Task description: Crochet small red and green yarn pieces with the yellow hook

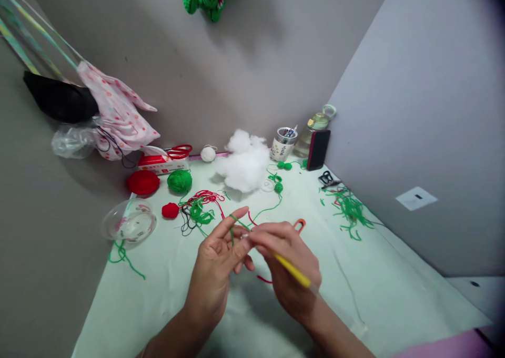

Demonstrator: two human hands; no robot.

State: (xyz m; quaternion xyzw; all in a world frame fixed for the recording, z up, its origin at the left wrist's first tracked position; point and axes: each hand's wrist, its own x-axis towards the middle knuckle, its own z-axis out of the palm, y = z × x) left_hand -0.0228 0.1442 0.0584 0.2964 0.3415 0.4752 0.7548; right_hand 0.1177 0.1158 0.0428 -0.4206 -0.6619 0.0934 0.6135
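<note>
My left hand [221, 258] has its index finger raised with green yarn [240, 221] looped over it. Thumb and fingers pinch a small piece of work, of which only a whitish bit [245, 236] shows. My right hand [290, 258] grips a crochet hook [292, 270] by its yellow handle, which slants down to the right. Its tip meets the left fingertips, where the fingers hide it. Just beyond the hands lie a red strand [252, 218] and an orange loop-shaped piece [300, 225].
White stuffing [244, 163] sits at the back, near a green yarn ball [179, 181], a red ball [142, 182] and tangled strands [201, 211]. A plastic bowl [134, 224] stands left. Right are a phone [318, 150], small scissors [328, 179] and green scraps [351, 208]. Walls border the table.
</note>
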